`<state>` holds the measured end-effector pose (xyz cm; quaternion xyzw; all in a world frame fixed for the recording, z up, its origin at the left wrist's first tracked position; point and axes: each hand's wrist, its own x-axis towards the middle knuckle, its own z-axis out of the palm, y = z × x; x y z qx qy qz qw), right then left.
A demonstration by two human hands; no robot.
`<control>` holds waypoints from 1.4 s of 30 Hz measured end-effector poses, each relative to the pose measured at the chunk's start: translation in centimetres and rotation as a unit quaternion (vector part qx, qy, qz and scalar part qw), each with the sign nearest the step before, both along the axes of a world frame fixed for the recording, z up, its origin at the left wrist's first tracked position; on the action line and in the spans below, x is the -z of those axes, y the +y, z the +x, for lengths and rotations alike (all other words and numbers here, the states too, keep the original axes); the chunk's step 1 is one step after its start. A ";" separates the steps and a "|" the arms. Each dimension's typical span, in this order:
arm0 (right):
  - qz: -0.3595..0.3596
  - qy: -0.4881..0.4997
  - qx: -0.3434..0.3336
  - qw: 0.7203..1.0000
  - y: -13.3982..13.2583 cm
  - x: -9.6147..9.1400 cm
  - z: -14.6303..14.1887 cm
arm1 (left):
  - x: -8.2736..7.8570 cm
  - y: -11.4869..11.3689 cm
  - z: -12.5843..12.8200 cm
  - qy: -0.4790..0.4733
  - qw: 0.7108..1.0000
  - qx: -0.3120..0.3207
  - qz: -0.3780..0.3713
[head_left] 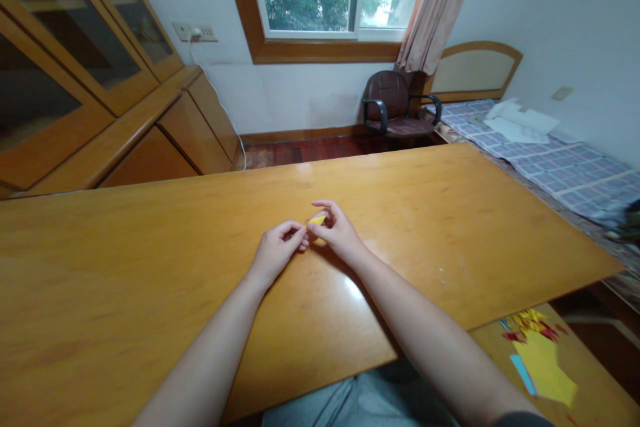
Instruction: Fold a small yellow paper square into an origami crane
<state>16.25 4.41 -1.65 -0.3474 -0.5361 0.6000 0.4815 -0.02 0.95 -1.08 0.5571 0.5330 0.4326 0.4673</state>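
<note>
A small piece of folded yellow paper [317, 220] is held between my two hands, just above the wooden table [150, 280]. My left hand [281, 245] pinches its left end between thumb and forefinger, the other fingers curled in. On the other side, my right hand [337, 230] grips the paper with its thumb against the near face, while the forefinger is raised and curved above it. Part of the paper is hidden by the fingertips, so its full shape cannot be made out.
At the lower right, a lower surface [595, 353] bears yellow paper [545, 367], a blue strip [523, 373] and red and yellow scraps. Beyond the table stand a brown armchair [393, 103] and a bed [565, 160]. A glass-fronted cabinet [95, 100] is at the left.
</note>
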 end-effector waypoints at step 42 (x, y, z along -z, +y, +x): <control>-0.033 -0.025 0.031 0.999 -0.2 -0.5 0.1 | 0.1 0.2 0.0 -0.032 0.998 -0.055 -0.024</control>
